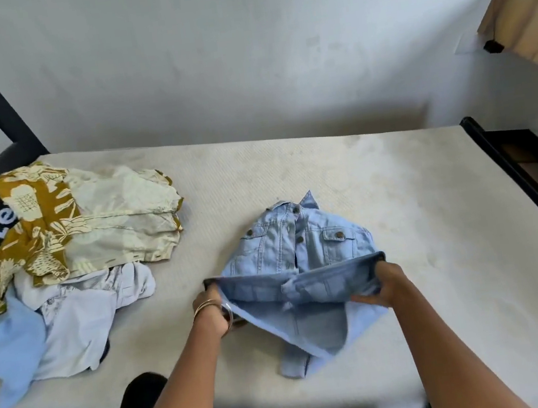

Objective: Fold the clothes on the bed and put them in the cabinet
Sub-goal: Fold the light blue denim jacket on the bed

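Denim jacket (296, 251) is lying buttoned-front up on the bed (415, 205) while the left hand (213, 308) and right hand (382, 283) are pinching its hem corners, apparently folding it upward.

— Where does the jacket (300, 247) lie?
— On the bed (400, 220), toward its near edge, collar pointing to the wall (241, 53) behind. The left hand (213, 310) holds its left side, the right hand (384, 282) its right.
— And the pile of clothes (61, 248)?
— On the bed too, left of the jacket and apart from it. A wooden cabinet (524, 19) stands far right, beyond the bed.
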Tool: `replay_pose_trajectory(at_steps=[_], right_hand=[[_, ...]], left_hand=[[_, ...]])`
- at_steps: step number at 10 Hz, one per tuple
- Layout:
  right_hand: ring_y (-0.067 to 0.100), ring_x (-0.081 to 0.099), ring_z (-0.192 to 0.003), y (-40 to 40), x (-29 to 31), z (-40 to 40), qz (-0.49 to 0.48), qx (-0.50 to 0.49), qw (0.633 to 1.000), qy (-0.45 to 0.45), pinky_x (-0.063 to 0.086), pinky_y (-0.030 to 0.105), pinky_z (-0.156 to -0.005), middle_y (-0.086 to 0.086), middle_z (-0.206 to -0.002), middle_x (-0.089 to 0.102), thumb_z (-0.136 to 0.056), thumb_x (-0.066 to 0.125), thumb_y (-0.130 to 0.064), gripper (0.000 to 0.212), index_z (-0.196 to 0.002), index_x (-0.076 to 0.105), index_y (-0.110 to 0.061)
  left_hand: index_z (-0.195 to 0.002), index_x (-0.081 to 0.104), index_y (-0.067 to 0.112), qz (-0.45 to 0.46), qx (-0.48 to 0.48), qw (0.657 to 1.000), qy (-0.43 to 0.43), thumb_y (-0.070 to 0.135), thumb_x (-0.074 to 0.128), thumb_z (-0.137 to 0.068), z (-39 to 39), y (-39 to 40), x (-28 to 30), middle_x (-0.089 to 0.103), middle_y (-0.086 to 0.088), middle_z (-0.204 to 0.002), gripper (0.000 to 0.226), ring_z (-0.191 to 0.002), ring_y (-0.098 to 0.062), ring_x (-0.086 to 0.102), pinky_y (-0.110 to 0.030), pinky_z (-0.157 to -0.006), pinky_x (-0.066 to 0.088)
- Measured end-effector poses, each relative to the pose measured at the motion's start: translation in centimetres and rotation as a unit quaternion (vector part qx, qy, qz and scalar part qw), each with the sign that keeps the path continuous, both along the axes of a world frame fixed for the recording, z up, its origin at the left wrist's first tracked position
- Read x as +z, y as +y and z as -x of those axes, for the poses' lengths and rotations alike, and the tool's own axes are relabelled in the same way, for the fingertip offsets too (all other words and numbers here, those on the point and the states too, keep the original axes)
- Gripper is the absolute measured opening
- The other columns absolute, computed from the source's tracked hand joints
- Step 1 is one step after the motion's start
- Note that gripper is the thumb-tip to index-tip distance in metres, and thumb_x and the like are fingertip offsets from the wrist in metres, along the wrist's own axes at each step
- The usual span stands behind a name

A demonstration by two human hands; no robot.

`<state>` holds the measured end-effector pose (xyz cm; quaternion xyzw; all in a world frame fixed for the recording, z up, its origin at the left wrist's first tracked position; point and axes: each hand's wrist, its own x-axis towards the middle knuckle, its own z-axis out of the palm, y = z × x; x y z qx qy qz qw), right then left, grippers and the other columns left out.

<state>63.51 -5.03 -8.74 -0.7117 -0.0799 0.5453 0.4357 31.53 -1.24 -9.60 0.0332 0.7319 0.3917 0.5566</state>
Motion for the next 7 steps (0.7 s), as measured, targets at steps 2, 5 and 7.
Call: replay_pose_trajectory(at_steps=[2, 5, 7], right_hand=[[0.009, 0.046, -0.07, 9.7, 12.0, 0.6, -0.265, -0.183, 0.94, 0.113, 0.047, 0.02, -0.075, 0.0, -0.08, 0.047, -0.089, 0.047, 0.012, 0.028, -0.083, 0.045, -0.016], [0.03, 0.062, -0.103, 13.3, 22.3, -2.1, -0.533, -0.248, 0.772, 0.241, 0.049, 0.04, -0.09, 0.011, -0.102, 0.068, -0.092, 0.043, -0.005, 0.026, -0.099, 0.068, -0.01], [0.035, 0.058, -0.106, 1.7, 8.1, -1.3, -0.214, -0.189, 0.958, -0.034, 0.053, 0.05, -0.085, 0.013, -0.117, 0.062, -0.096, 0.037, -0.003, 0.029, -0.101, 0.062, -0.017]], left_hand=[[-0.098, 0.058, 0.016, -0.284, 0.006, 0.937, -0.206, 0.031, 0.038, -0.102, -5.9, 10.1, 13.9, 0.072, 0.0, -0.089, 0.026, -0.106, -0.022, 0.056, -0.029, -0.078, 0.054], [-0.128, 0.057, 0.009, -0.55, -0.083, 0.776, -0.298, 0.04, 0.064, -0.088, -3.6, 16.7, 23.1, 0.059, -0.018, -0.119, 0.051, -0.109, -0.034, 0.059, -0.048, -0.104, 0.043], [-0.085, 0.07, 0.022, -0.445, -0.02, 0.889, 0.107, -0.017, 0.042, -0.076, 0.0, 6.3, 8.2, 0.069, -0.008, -0.102, 0.049, -0.106, -0.03, 0.06, -0.038, -0.094, 0.046]])
